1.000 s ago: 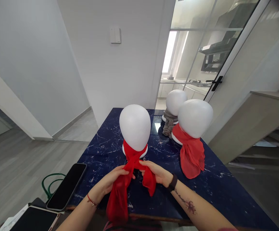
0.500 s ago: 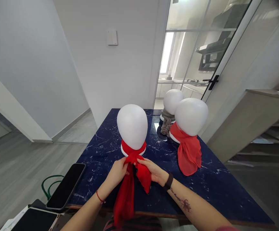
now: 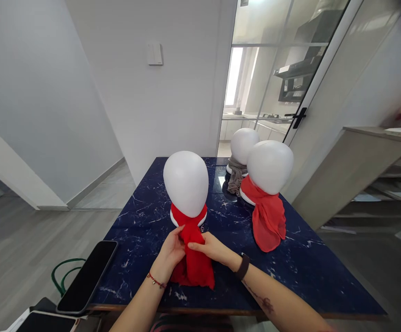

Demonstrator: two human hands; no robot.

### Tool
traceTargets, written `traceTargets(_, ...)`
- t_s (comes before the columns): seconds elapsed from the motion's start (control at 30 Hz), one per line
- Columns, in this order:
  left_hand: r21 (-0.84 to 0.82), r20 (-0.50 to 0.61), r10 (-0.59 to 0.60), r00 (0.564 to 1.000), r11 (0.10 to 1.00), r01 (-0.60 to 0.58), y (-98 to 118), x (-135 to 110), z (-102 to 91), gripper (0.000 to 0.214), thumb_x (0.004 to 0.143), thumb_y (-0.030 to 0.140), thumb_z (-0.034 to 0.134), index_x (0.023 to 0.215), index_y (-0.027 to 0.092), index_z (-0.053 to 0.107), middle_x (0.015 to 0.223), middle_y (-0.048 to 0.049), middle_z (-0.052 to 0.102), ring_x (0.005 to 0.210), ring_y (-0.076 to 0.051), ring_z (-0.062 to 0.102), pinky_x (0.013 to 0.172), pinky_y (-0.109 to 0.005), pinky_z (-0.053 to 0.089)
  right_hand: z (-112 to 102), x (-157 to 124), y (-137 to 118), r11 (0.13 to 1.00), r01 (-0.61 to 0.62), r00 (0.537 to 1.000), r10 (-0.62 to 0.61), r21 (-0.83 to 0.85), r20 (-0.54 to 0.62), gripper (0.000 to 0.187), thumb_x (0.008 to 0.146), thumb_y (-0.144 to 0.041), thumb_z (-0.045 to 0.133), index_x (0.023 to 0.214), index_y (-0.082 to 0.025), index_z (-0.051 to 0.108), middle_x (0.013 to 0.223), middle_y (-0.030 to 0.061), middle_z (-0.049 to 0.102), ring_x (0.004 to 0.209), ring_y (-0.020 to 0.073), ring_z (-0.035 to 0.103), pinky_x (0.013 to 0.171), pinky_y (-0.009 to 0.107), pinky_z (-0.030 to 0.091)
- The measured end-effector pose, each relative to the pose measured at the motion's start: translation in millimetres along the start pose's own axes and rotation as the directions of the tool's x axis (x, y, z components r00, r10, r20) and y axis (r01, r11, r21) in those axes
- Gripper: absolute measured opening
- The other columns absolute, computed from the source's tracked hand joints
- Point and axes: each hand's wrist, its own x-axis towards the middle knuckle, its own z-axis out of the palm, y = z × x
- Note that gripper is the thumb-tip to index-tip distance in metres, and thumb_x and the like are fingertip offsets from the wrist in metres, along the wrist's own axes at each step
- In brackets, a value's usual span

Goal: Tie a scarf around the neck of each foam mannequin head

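Observation:
A red scarf is wrapped around the neck of a white mannequin head and hangs down its front onto the table. My left hand grips the scarf's left side just below the neck, fingers partly behind the cloth. On the other side, my right hand pinches the cloth with the thumb lying across its front. A second white head, to the right, wears a lighter red scarf. Behind it, a third white head has a grey scarf.
The heads stand on a dark blue marbled table. A black phone lies at its left edge, near a green cord loop. Another device is at the bottom left. A shelf unit and a glass door are beyond.
The scarf's long tail, which hung over the table's front edge, now lies with the other end on the tabletop. Both hands have shifted slightly lower along the cloth.

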Motion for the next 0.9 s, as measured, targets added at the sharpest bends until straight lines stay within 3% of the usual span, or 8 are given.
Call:
traceTargets(0.03,0.0,-0.003,0.002,1.0,1.0,-0.002,-0.3,0.9,-0.7,0.012,0.077,0.006,0.049,0.077,0.01,0.06,0.068,-0.0071,0.068,0.066,-0.019,0.067,0.072,-0.031,0.054,-2.9,0.6,-1.2,0.99,0.069,0.99,-0.083,-0.127,-0.112,0.034,0.076,-0.046,0.065,0.072,-0.013,0.062,0.067,0.001,0.061,0.061,0.0126,0.053,0.059,0.024,0.041)
traceTargets(0.1,0.003,-0.009,0.026,1.0,1.0,-0.026,-0.6,2.3,-3.0,0.014,0.075,0.002,0.049,0.076,0.009,0.061,0.068,-0.0072,0.069,0.065,-0.018,0.067,0.072,-0.031,0.054,-7.9,1.7,-5.5,0.92,0.188,0.901,-0.301,-0.343,-0.312,0.032,0.082,-0.045,0.058,0.073,-0.015,0.061,0.072,0.0023,0.061,0.067,0.0142,0.054,0.063,0.025,0.043)
traceTargets(0.2,0.005,-0.026,0.098,0.995,0.995,-0.098,-2.5,3.9,-5.8,0.017,0.072,-0.001,0.053,0.08,0.01,0.062,0.073,-0.0072,0.071,0.066,-0.018,0.067,0.072,-0.03,0.054,-10.0,3.8,-11.3,0.82,0.307,0.771,-0.512,-0.483,-0.378,0.023,0.09,-0.037,0.048,0.087,-0.018,0.061,0.091,0.0052,0.062,0.076,0.0144,0.057,0.071,0.026,0.045)
traceTargets(0.37,0.007,-0.014,0.214,0.977,0.977,-0.214,-7.3,6.0,-7.5,0.028,0.066,-0.006,0.057,0.086,0.014,0.063,0.079,-0.0054,0.072,0.069,-0.017,0.068,0.073,-0.029,0.054,-5.3,9.5,-7.7,0.804,0.34,0.85,-0.484,-0.487,-0.206,0.027,0.095,-0.032,0.036,0.109,-0.022,0.057,0.104,0.0053,0.062,0.071,0.0117,0.06,0.073,0.026,0.047)
traceTargets(0.53,-0.103,0.049,0.241,0.969,0.966,-0.235,-7.6,9.3,-11.7,0.024,0.07,0.0,0.057,0.088,0.015,0.063,0.085,-0.0055,0.072,0.077,-0.018,0.068,0.081,-0.032,0.053,-13.5,13.1,-2.4,0.745,0.196,0.83,-0.472,-0.637,-0.297,0.025,0.093,-0.032,0.041,0.099,-0.02,0.062,0.088,0.004,0.067,0.076,0.0156,0.061,0.072,0.026,0.044)
traceTargets(0.7,-0.032,0.028,0.206,0.978,0.978,-0.205,-9.8,8.2,-11.2,0.019,0.07,0.003,0.058,0.085,0.014,0.063,0.081,-0.0052,0.072,0.075,-0.018,0.068,0.08,-0.032,0.052,-21.4,18.5,4.4,0.741,0.17,0.907,-0.376,-0.649,-0.192,0.034,0.08,-0.018,0.054,0.114,-0.022,0.058,0.06,-0.0048,0.057,0.053,0.0109,0.05,0.055,0.02,0.036)
traceTargets(0.8,0.033,0.031,0.272,0.962,0.962,-0.273,-11.4,4.4,-7.8,0.027,0.068,0.004,0.062,0.093,0.015,0.062,0.089,-0.0058,0.072,0.081,-0.018,0.067,0.08,-0.03,0.051,-20.9,22.6,7.5,0.792,0.183,0.921,-0.345,-0.583,-0.18,0.025,0.077,-0.013,0.051,0.099,-0.019,0.063,0.054,-0.0065,0.05,0.049,0.009,0.044,0.052,0.019,0.033)
traceTargets(0.9,0.064,0.103,0.313,0.944,0.945,-0.32,-13.0,0.8,-7.2,0.034,0.067,0.006,0.065,0.099,0.017,0.06,0.099,-0.0055,0.07,0.088,-0.018,0.066,0.08,-0.028,0.05,-18.6,22.0,5.3,0.828,0.203,0.883,-0.385,-0.522,-0.268,0.015,0.081,-0.018,0.047,0.087,-0.018,0.061,0.06,-0.0039,0.055,0.054,0.0102,0.047,0.054,0.02,0.037)
